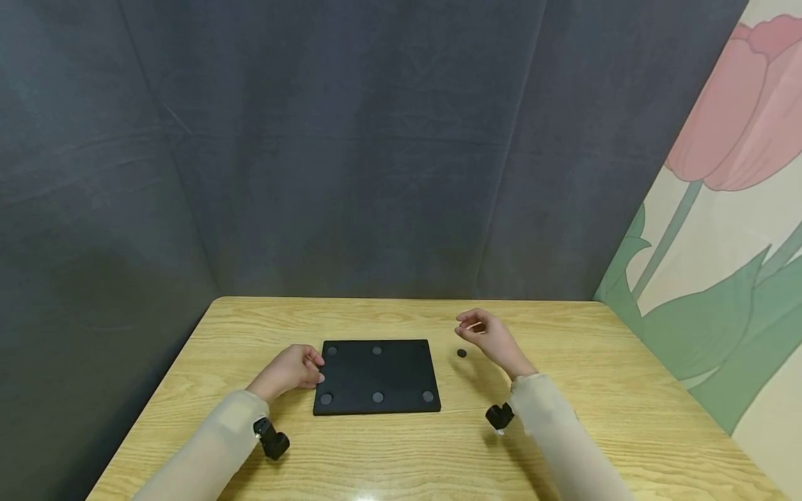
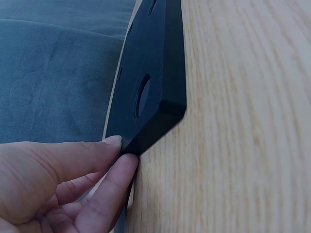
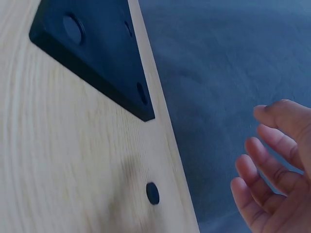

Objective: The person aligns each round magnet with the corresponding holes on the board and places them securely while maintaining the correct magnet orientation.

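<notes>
A flat black rectangular board [image 1: 404, 376] lies on the wooden table, with several round recesses or pads along its edges. At its left side my left hand [image 1: 294, 369] pinches the edge. The left wrist view shows the thumb [image 2: 92, 155] at the top face and a finger [image 2: 114, 182] against the side. To the right of the board, a small black disc [image 1: 461, 353] lies on the table. My right hand [image 1: 491, 339] hovers just above and right of the disc, apart from it. Its fingers [image 3: 265, 162] are loosely bent and hold nothing.
The light wooden table [image 1: 376, 459] extends around the board. A dark grey curtain [image 1: 351, 153] hangs behind and to the left. At the right is a wall [image 1: 733, 264] painted with a pink tulip. Small black cameras [image 1: 272, 440] are strapped to both wrists.
</notes>
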### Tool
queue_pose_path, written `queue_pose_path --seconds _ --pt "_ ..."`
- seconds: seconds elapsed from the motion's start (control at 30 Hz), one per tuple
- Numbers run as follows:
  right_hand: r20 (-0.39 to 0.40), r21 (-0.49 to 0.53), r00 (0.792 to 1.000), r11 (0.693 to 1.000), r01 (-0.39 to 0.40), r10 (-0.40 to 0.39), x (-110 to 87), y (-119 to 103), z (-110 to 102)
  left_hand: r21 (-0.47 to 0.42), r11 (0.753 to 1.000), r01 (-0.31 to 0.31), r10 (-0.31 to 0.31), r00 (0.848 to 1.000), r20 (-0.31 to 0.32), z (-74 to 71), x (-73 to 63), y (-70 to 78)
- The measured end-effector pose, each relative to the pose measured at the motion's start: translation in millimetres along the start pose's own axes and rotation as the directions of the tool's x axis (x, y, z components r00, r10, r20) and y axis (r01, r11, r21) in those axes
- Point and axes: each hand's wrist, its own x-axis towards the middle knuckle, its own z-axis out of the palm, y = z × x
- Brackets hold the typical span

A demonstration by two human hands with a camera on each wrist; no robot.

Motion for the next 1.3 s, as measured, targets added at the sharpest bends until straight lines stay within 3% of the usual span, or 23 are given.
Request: queue_pose_path --seconds 0.57,1.3 --pt "-0.028 0.014 0.995 0.995 -0.095 0.096 10.0 25 -2 -0.007 1.000 0.008 -0.008 1.000 0.004 -0.4 2.7 0.1" --pt "0.055 0.075 0.991 0.989 -0.126 0.122 9.0 48 4 0.009 1.000 0.005 -0.005 1.000 -0.001 -0.6 1.5 -0.8"
